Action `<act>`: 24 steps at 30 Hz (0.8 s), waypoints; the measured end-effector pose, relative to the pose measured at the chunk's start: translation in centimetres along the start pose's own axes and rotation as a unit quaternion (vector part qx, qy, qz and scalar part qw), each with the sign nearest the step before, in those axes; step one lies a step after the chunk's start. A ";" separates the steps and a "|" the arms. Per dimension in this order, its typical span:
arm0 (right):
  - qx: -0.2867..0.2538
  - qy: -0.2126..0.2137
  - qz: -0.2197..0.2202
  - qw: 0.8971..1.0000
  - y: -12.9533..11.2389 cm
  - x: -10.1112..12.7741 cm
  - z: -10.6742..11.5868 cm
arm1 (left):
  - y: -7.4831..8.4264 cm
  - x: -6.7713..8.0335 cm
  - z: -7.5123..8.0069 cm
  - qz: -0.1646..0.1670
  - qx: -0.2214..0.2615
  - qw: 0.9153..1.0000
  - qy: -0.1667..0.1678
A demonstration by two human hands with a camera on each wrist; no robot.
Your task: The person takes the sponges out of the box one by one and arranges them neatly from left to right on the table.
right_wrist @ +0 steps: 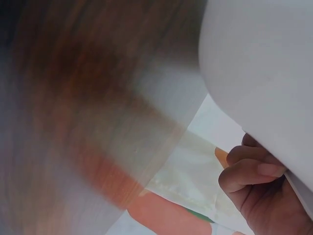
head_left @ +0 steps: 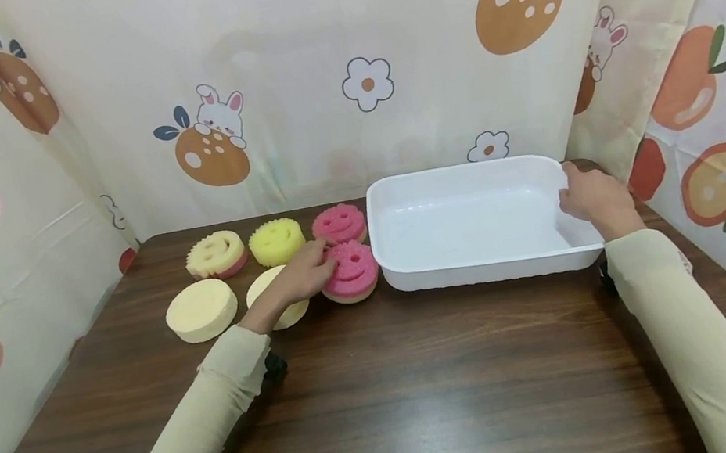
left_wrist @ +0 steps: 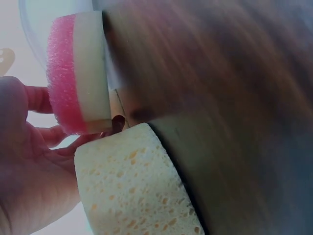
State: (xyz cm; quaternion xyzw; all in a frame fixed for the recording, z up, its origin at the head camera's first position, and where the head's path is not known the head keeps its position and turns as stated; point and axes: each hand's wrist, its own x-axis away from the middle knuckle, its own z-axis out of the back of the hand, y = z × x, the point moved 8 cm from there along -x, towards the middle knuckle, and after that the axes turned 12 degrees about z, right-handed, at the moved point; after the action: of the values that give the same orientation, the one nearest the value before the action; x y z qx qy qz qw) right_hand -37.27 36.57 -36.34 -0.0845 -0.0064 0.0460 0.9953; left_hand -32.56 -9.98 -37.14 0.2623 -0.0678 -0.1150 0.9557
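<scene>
- Head view: on a dark wooden table [head_left: 429, 374] walled by fruit-print curtains [head_left: 309, 68], the left hand [head_left: 302, 274] touches a pink sponge [head_left: 352, 269] with relaxed fingers; the right hand [head_left: 595, 199] grasps the white tray [head_left: 483, 264] rim.
- Left wrist view: pink sponge [left_wrist: 78, 73] beside the fingers [left_wrist: 41, 98], a cream sponge [left_wrist: 132, 186] nearer the wrist.
- Right wrist view: fingers [right_wrist: 249, 171] curled under the tray [right_wrist: 259, 73] edge.

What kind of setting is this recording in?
Likely a makeshift tabletop recording booth: a dark wooden table enclosed by cartoon fruit-print curtains, with round smiley-face foam sponges and a white plastic tray.

six round foam sponges [head_left: 270, 269] are sitting in two rows on the brown wooden table [head_left: 387, 381], just left of the white rectangular plastic tray [head_left: 482, 255].
</scene>
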 end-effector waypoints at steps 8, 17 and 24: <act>0.003 -0.001 0.007 1.000 -0.2 -0.3 0.0 | 0.2 -0.2 -0.3 0.007 -0.019 1.000 -0.007; 0.017 -0.011 0.011 1.000 -0.4 -0.8 0.0 | 0.3 -0.3 -0.2 0.020 -0.049 0.999 -0.007; 0.027 -0.008 0.009 1.000 0.1 -0.6 0.2 | 0.6 -0.6 -0.6 0.028 -0.053 0.998 -0.008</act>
State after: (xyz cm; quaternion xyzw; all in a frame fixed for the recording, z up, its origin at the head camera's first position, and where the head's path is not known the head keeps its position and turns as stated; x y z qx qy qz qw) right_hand -37.88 36.61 -36.19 -0.0575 -0.0121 0.0561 0.9967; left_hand -32.90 -9.07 -37.39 0.2087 -0.0765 -0.0939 0.9704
